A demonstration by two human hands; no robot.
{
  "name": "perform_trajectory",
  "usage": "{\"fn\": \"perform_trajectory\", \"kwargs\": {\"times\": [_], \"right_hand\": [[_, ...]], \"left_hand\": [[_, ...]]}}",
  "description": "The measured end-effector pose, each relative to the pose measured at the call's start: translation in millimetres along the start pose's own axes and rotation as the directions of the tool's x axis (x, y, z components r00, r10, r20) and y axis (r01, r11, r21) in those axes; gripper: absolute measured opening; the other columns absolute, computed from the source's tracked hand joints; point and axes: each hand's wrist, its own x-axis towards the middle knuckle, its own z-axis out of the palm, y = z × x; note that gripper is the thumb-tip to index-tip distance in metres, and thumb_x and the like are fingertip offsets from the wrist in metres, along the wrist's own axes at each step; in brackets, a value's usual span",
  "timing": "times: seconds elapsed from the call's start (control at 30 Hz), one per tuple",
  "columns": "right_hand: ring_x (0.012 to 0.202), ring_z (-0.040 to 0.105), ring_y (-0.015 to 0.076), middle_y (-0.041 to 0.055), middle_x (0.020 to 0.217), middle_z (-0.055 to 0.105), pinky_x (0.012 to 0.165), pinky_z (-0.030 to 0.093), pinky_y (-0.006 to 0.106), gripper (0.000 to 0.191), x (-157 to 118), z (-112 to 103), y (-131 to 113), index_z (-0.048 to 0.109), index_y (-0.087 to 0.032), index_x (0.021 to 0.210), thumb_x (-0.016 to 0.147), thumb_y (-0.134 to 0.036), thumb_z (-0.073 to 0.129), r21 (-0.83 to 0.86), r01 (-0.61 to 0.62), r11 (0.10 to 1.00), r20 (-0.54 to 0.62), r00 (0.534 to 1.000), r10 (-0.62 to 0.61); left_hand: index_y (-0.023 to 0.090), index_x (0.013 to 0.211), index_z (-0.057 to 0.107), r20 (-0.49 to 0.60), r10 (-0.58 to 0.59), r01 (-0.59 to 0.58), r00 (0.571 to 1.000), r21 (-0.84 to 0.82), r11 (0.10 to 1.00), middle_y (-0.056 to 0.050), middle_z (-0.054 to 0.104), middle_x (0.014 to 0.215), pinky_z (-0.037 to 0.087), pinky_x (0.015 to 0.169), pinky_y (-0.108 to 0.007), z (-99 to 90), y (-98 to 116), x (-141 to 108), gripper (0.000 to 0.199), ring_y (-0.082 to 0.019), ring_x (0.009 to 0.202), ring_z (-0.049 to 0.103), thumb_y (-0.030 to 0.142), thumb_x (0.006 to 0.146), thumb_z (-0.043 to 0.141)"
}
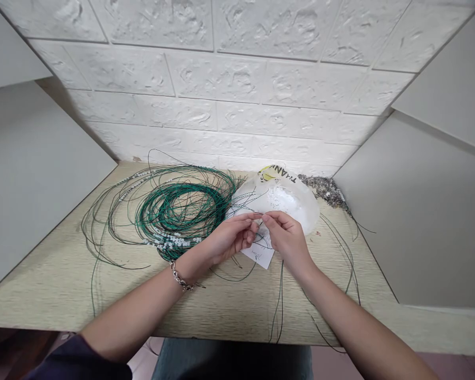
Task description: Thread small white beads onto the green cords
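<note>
My left hand [237,236] and my right hand [288,235] meet fingertip to fingertip above the tabletop, both closed in a pinch. Between them runs a thin dark wire [267,247], whose loop hangs below the fingers; the pinched spot itself is too small to make out. To the left lies a big coil of green and black wire [150,217] with small white beads [174,241] strung along it. Behind my hands rests a translucent plastic bag [306,203] with dark lettering, holding white bits [283,200]. A white paper slip [263,257] with handwriting pokes out beneath my fingers.
At the back right, a heap of small grey and brown pieces [326,191] sits against the side panel [411,211]. Loose wire strands [350,258] trail over the front edge of the wooden tabletop [221,311]. A white brick-patterned wall [237,79] closes the back.
</note>
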Motion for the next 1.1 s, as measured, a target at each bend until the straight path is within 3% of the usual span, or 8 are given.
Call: {"fn": "perform_trajectory", "kwargs": {"times": [0.27, 0.47, 0.57, 0.73, 0.93, 1.1], "right_hand": [[0.033, 0.022, 0.0031, -0.0101, 0.041, 0.033, 0.032, 0.018, 0.018, 0.027, -2, 0, -5, 0.053, -0.018, 0.072, 0.066, -0.043, 0.063, 0.117, -0.02, 0.993, -0.034, 0.999, 0.024], [0.035, 0.02, 0.0023, -0.0098, 0.044, 0.033, 0.033, 0.016, 0.017, 0.027, -3, 0, -6, 0.053, -0.018, 0.072, 0.067, -0.042, 0.063, 0.176, -0.009, 0.984, -0.069, 0.997, 0.021], [0.037, 0.022, 0.0022, -0.0082, 0.048, 0.038, 0.034, 0.018, 0.018, 0.025, -2, -1, -4, 0.057, -0.017, 0.072, 0.067, -0.04, 0.064, 0.121, 0.032, 0.992, -0.07, 0.997, -0.024], [0.041, 0.03, 0.004, -0.005, 0.052, 0.046, 0.037, 0.024, 0.019, 0.023, -3, -1, -5, 0.06, -0.016, 0.07, 0.065, -0.038, 0.064, -0.031, 0.065, 0.997, -0.085, 0.994, -0.067], [0.049, 0.04, 0.0067, -0.002, 0.056, 0.054, 0.045, 0.034, 0.019, 0.019, -7, 2, -10, 0.061, -0.015, 0.067, 0.063, -0.033, 0.062, -0.1, 0.084, 0.991, -0.101, 0.99, -0.094], [0.05, 0.041, 0.0074, -0.0016, 0.056, 0.054, 0.045, 0.035, 0.019, 0.017, -8, 2, -11, 0.06, -0.016, 0.065, 0.064, -0.033, 0.06, -0.153, 0.114, 0.982, -0.113, 0.985, -0.132]], "left_hand": [[0.014, 0.083, 0.048, -0.056, 0.037, -0.037, 0.998, -0.001, 0.999, -0.006, 0.063, 0.085, 0.045, 0.049, -0.014, 1.0, 0, -1, 0.007, -0.01, 0.065, 0.062, 0.02, 0.083, 0.049], [0.012, 0.079, 0.056, -0.034, 0.038, -0.039, 0.999, -0.011, 0.999, 0.001, 0.059, 0.072, 0.042, 0.044, -0.012, -2.5, 1, 0, 0.01, -0.003, 0.05, 0.053, 0.02, 0.076, 0.059], [0.011, 0.083, 0.06, -0.027, 0.034, -0.036, 0.999, -0.071, 0.997, 0.004, 0.052, 0.064, 0.042, 0.048, -0.011, -5.4, 0, 2, 0.013, -0.001, 0.051, 0.049, 0.015, 0.071, 0.064], [0.011, 0.085, 0.062, -0.001, 0.014, -0.015, 1.0, -0.139, 0.99, 0.001, 0.057, 0.071, 0.044, 0.053, -0.011, -7.9, 0, 2, 0.013, -0.001, 0.054, 0.051, 0.011, 0.072, 0.062], [0.01, 0.09, 0.062, -0.003, -0.001, 0.001, 1.0, -0.128, 0.992, -0.002, 0.062, 0.076, 0.046, 0.055, -0.011, -7.2, 1, 1, 0.018, -0.002, 0.056, 0.054, 0.007, 0.073, 0.059], [0.012, 0.089, 0.062, 0.002, -0.005, 0.006, 1.0, -0.112, 0.994, -0.001, 0.063, 0.074, 0.047, 0.055, -0.012, -6.5, 0, 1, 0.019, -0.002, 0.054, 0.054, 0.006, 0.071, 0.061]]}}
